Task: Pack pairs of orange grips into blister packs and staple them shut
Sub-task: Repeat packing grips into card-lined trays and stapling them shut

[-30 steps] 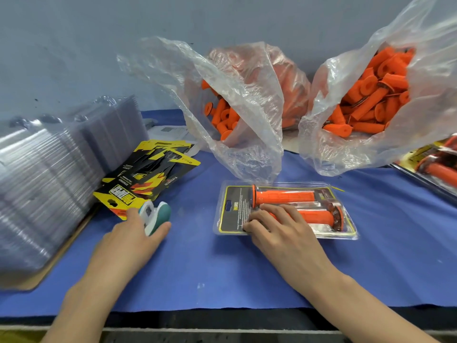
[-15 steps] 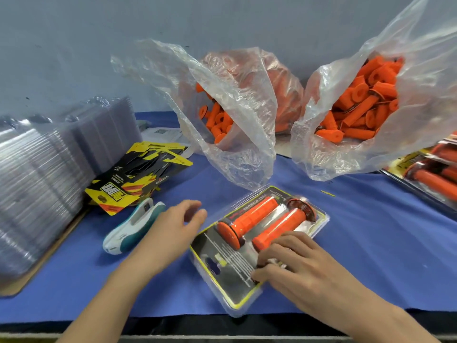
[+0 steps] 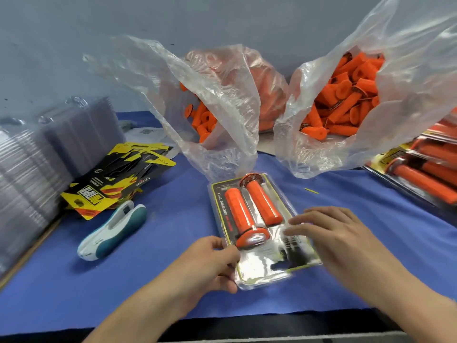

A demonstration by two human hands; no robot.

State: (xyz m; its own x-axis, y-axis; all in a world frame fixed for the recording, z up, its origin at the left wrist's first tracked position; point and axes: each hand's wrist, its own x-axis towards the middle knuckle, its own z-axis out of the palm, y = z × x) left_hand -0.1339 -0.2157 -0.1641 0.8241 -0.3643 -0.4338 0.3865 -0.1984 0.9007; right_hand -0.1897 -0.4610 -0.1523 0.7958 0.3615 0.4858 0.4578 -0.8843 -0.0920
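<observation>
- Blue-clothed bench (image 3: 173, 280) against a grey wall; two open bags (image 3: 346, 102) of loose grips stand at the back, probably kept within reach for refills.
- Lengthwise before the person lies the blister pack (image 3: 259, 273), a pair of orange grips (image 3: 238, 214) seated inside.
- Steadying it, the left hand (image 3: 210, 263) pinches the near-left edge. The right hand (image 3: 341, 238) spreads nearly straight-fingered over the right side — contact is too blurred to tell.
- Just left lies the stapler (image 3: 112, 231), untouched — handy for sealing.

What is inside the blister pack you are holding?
In the blister pack, two orange grips lie side by side on a black-and-yellow card. Glare and the right hand cover the card's near print.
</observation>
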